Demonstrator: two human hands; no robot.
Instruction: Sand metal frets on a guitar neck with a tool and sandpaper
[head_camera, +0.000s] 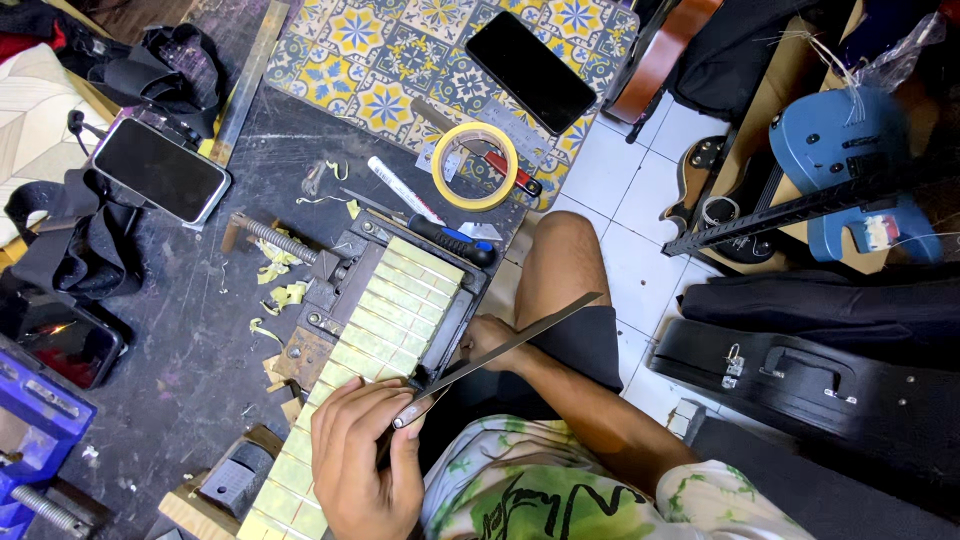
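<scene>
A guitar neck covered in pale yellow-green tape lies clamped in a dark metal vise on the black workbench. My left hand is closed on the near end of a long flat metal file. The file slants up and to the right, over my thigh. My right hand is curled at the neck's right edge, with the file crossing over its fingers. Whether this hand grips the file or only rests there is unclear.
A roll of yellow tape, a white marker, a blue-handled screwdriver and a black phone lie beyond the vise. Another phone is at left. Tape scraps litter the bench. A blue guitar and black cases stand at right.
</scene>
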